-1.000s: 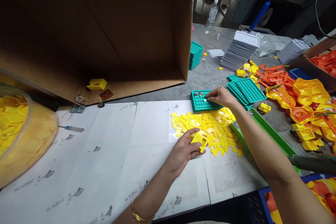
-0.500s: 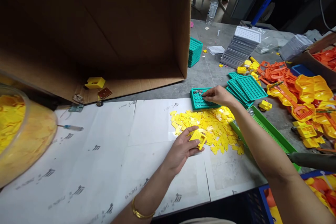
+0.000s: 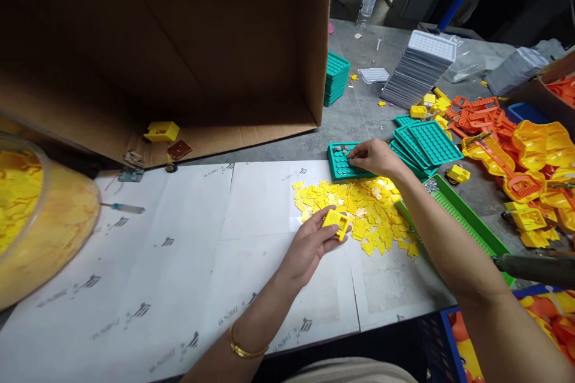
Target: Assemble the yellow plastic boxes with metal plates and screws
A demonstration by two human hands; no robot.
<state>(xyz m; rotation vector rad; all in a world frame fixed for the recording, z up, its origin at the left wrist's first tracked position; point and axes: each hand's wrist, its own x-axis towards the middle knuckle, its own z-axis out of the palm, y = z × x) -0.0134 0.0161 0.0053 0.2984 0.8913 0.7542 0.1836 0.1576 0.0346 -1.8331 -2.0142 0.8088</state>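
Observation:
A small yellow plastic housing with a grid of holes is held in my left hand, above the edge of a pile of thin yellow pieces. My right hand has its fingertips pinched together at a teal tray with round cups. Small metallic parts lie in the tray's back row. What the right fingertips hold, if anything, is too small to make out.
An open cardboard box stands at the back left, beside a tub of yellow parts. A screwdriver lies on the white board. On the right are a green basket, teal trays and orange parts.
The whole view has shifted slightly. My left hand still holds the yellow housing, and my right hand remains at the teal tray with its fingertips pinched.

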